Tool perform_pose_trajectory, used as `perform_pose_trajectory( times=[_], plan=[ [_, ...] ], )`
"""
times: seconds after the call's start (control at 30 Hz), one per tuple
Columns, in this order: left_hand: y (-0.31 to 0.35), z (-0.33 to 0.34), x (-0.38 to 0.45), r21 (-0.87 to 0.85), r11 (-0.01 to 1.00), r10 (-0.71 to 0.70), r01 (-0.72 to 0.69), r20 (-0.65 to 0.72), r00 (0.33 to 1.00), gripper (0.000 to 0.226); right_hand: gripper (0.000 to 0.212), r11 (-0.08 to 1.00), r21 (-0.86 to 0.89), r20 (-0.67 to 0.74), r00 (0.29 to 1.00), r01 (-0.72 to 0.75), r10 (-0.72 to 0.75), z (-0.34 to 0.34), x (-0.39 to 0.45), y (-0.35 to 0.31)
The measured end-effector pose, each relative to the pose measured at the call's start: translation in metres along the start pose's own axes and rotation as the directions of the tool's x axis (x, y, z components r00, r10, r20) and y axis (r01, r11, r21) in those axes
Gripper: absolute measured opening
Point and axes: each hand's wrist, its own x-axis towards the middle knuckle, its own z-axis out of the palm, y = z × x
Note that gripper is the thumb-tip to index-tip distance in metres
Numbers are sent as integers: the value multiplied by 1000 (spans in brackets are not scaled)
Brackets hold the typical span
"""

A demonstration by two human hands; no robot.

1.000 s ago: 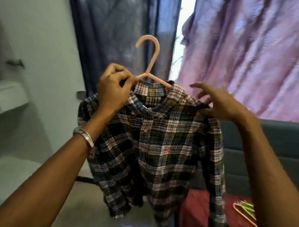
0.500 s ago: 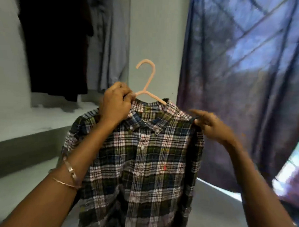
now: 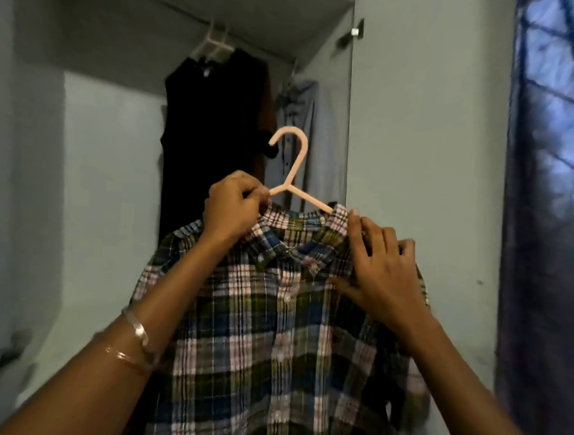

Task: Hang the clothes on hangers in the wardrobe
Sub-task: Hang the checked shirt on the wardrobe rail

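Presently the plaid shirt [image 3: 268, 321] sits on a peach plastic hanger [image 3: 292, 171], held up in mid-air before the open wardrobe [image 3: 111, 150] and not yet on the rail; the collar is closed round the hanger's neck, the buttoned front faces the camera, and the lower part of the garment runs out of view at the bottom edge. The hanger's hook stands upright above the collar, its open end turned to the left; its right arm enters the collar, its left arm disappears into the grip of the left hand [image 3: 231, 211]. That hand is clamped on the hanger's left arm at the collar edge, fingers curled tight round it; two bangles [image 3: 135, 342] sit on the left forearm. The right hand [image 3: 380, 270] lies on the shirt's right shoulder, fingers fairly straight and spread over the cloth, forefinger tip at the collar's edge, thumb low on the front panel; whether the thumb nips the fabric cannot be told.

Behind, inside the wardrobe, a dark garment [image 3: 210, 131] and a pale grey-blue garment [image 3: 302, 126] hang from white hangers under the top shelf; the pale one hangs just right of the dark one. A blue curtain [image 3: 549, 196] fills the right edge.
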Motion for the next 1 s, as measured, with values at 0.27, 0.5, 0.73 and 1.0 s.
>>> perform_pose_trajectory(
  times=[0.27, 0.5, 0.73, 1.0],
  plan=[
    [-24, 79, 119, 8, 973, 230, -230, -81, 970, 11, 103, 998, -62, -131, 991, 9, -17, 48, 114, 80],
    [-51, 156, 228, 530, 724, 420, -442, 169, 891, 31, 112, 959, -283, 56, 998, -18, 35, 45, 207, 167],
    [-107, 205, 292, 835, -252, 87, -489, 523, 848, 68, 90, 947, -321, 25, 1000, 4, 5, 79, 272, 174],
    [-140, 191, 315, 660, -658, -76, -363, 421, 904, 68, 55, 959, -280, -115, 991, 40, -75, 121, 355, 127]
  ],
)
